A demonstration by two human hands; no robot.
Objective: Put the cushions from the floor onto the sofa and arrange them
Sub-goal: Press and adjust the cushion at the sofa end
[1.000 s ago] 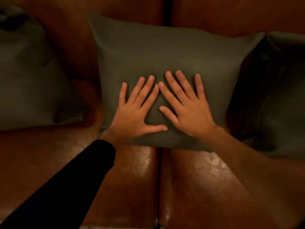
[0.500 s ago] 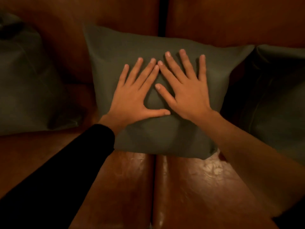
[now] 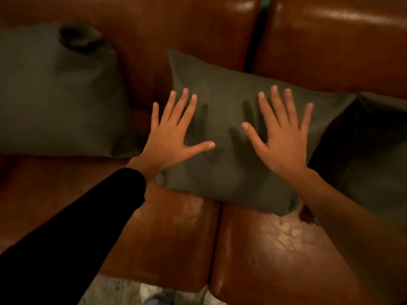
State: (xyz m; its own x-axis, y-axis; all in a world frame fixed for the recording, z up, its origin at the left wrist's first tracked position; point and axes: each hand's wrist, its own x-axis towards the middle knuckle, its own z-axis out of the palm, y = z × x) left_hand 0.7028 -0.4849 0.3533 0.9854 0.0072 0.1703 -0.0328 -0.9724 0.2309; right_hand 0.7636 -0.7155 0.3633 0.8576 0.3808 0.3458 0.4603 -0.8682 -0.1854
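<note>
Looking down at a brown leather sofa (image 3: 171,234), with three dark grey-green cushions lined up along its backrest. Middle cushion (image 3: 231,133) leaning back against the backrest, straddling the dark seam between the two seat sections, its lower edge resting on the seat. Left cushion (image 3: 59,95) sitting well apart from it on the left seat section, dented near its upper corner. Right cushion (image 3: 370,155) lying just beside the middle one, their near corners close together; whether touching, cannot tell in the shadow.

Left hand (image 3: 171,137) spreading wide and flat over the left part of the middle cushion, fingers fanned, thumb pointing inward, holding nothing. Right hand (image 3: 284,142) spreading wide likewise over the right part of the same cushion, fingers fanned and pointing toward the backrest, holding nothing. Hands set apart from each other, with soft finger shadows falling on the fabric between them; whether pressing or hovering just above the cover, cannot tell.

Left arm wearing a black sleeve (image 3: 72,234) reaching in from the lower left; right forearm bare, crossing the seat from the lower right. Pale speckled floor (image 3: 123,291) showing at the bottom edge below the seat front.
</note>
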